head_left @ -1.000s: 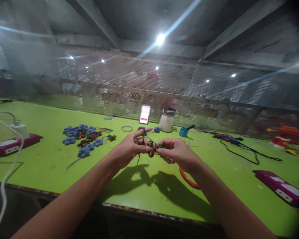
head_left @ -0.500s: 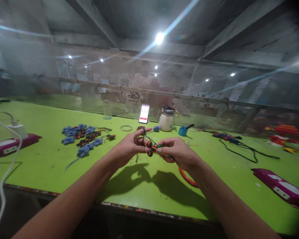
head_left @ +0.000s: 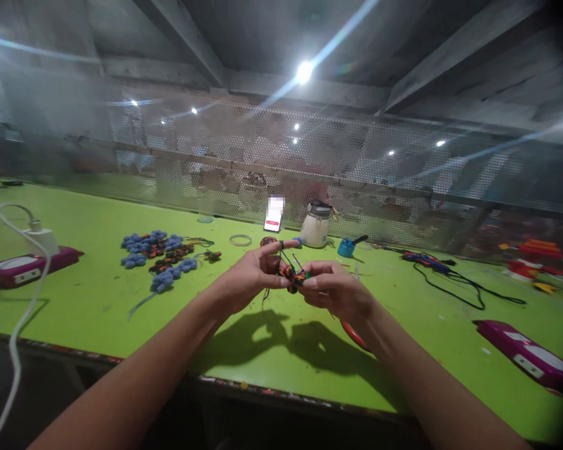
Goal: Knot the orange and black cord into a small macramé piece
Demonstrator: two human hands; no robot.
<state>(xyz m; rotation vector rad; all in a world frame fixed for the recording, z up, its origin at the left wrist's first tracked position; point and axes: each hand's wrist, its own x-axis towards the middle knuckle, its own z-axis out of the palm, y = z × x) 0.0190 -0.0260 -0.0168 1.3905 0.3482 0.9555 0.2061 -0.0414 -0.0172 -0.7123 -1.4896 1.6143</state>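
Between my hands, above the table, is a small dark crochet flower (head_left: 291, 279) in black, orange and red yarn. My left hand (head_left: 248, 275) pinches its left side between thumb and fingers. The left index finger stretches out to the right, and a dark yarn strand (head_left: 283, 249) loops down from it to the flower. My right hand (head_left: 335, 289) is closed around a crochet hook (head_left: 308, 275) with a green handle. The hook's thin shaft points up and left at the flower; the rest of the handle is hidden by the fingers.
Blue and multicoloured crochet flowers (head_left: 166, 256) lie left. Behind my hands are a multicoloured yarn ball (head_left: 268, 241), phone (head_left: 274, 215), pale jar (head_left: 315, 226) and blue container (head_left: 346, 248). Orange-red handle (head_left: 355, 336) lies under my right wrist; purple power strips (head_left: 528, 353) and dark cords (head_left: 469, 284) flank.
Both hands and the flower sit slightly further right in view. The hook's shaft now shows above the flower, and the left index finger reaches further right. The view has shifted a little.
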